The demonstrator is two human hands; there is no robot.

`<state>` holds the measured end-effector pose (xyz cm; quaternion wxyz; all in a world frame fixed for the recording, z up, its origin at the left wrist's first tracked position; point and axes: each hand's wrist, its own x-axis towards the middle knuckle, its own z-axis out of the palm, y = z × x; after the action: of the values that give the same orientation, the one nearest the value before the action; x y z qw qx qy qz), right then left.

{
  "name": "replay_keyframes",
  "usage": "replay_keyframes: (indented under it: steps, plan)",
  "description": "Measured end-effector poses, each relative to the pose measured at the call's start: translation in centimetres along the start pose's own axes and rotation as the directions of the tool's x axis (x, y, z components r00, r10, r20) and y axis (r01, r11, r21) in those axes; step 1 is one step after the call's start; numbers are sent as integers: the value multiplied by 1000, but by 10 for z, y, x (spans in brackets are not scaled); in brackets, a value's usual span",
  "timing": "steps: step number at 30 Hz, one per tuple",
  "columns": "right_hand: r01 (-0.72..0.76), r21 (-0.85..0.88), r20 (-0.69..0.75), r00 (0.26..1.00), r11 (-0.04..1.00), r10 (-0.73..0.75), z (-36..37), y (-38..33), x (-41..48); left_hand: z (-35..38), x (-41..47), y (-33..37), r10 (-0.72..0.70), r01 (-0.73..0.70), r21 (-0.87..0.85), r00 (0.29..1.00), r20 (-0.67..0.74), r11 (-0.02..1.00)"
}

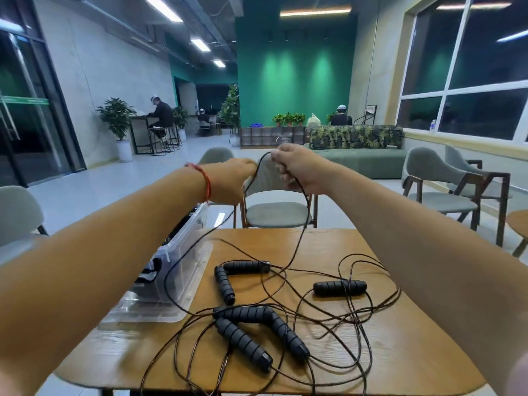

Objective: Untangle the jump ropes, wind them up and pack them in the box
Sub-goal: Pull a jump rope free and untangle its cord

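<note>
Wooden table [400, 352]: tangled jump ropes [257, 324], clear box [177, 270].

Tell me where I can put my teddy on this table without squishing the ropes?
Bare wood shows at the table's near right, between the cord loops and the edge, and at the near left below the clear box's lid. The far edge behind the lone handle has a little room. The middle is crowded with handles and tangled cord.
</note>
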<state>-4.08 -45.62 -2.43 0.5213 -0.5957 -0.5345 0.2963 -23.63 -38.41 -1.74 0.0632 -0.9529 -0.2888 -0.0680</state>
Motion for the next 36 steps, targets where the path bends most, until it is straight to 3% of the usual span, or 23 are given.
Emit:
replay_keyframes:
  steps: [1,3,5,6,7,8,10,11,13,15,17,18,20,21,24,26,28,30,31,34,36]
  plan:
    - [16,-9,-66,998,1000,-17,0,-4,3,9,-1,12,2,-2,2,976,-219,1000]
    - [37,-34,-200,979,999,-43,-2,-11,7,30,-4,29,-7,46,45,775,-632,998]
    - [52,-4,-263,963,999,-51,-7,-15,10,49,-9,40,84,-45,71,561,-824,996]
    - [61,24,-266,963,998,-53,-10,-16,11,56,-13,46,178,-158,108,552,-814,981]
    - [71,61,-261,964,996,-53,-12,-18,11,63,-16,51,257,-277,104,600,-757,955]
    - [84,104,-251,966,991,-56,-14,-20,10,71,-18,55,271,-354,4,708,-653,935]
    - [126,191,-233,969,973,-80,-15,-26,10,82,-24,62,123,-220,-299,942,-313,929]
    - [151,218,-241,966,964,-97,-16,-28,10,88,-22,62,57,-100,-410,992,-116,907]
    - [202,256,-284,950,945,-127,-18,-31,11,76,-31,79,74,64,-537,970,231,841]
    - [242,298,-334,933,923,-137,-21,-30,11,56,-40,97,104,107,-496,919,380,862]
    - [255,320,-339,930,912,-142,-25,-23,12,11,-73,122,102,49,-427,940,324,903]
    - [241,296,-313,939,924,-145,-27,-17,14,-13,-98,133,99,49,-495,958,268,868]
    - [138,71,-246,962,988,-117,-28,-6,9,-23,-81,114,47,9,-582,996,81,813]
    - [55,-133,-220,972,990,-84,-27,2,6,-3,-49,86,-43,6,-517,997,-59,856]
    - [-127,-634,-193,981,763,4,-14,40,-5,6,-4,41,-180,81,-668,980,-82,740]
    - [-12,-730,-98,991,683,-87,-1,62,-10,3,16,23,-213,64,-658,966,-148,750]
    - [136,-555,37,990,821,-140,13,71,-16,-2,23,15,-217,32,-636,952,-216,771]
    - [81,-202,196,980,976,-40,26,70,-25,-7,26,14,-215,10,-636,945,-246,772]
    - [37,-91,279,960,995,-10,32,69,-29,-10,26,14,-216,11,-623,942,-255,782]
    - [25,10,453,891,1000,-27,43,65,-27,-11,29,13,-229,17,-558,922,-313,830]
    - [16,94,470,880,995,-58,47,60,-24,-9,32,9,-240,9,-532,899,-367,847]
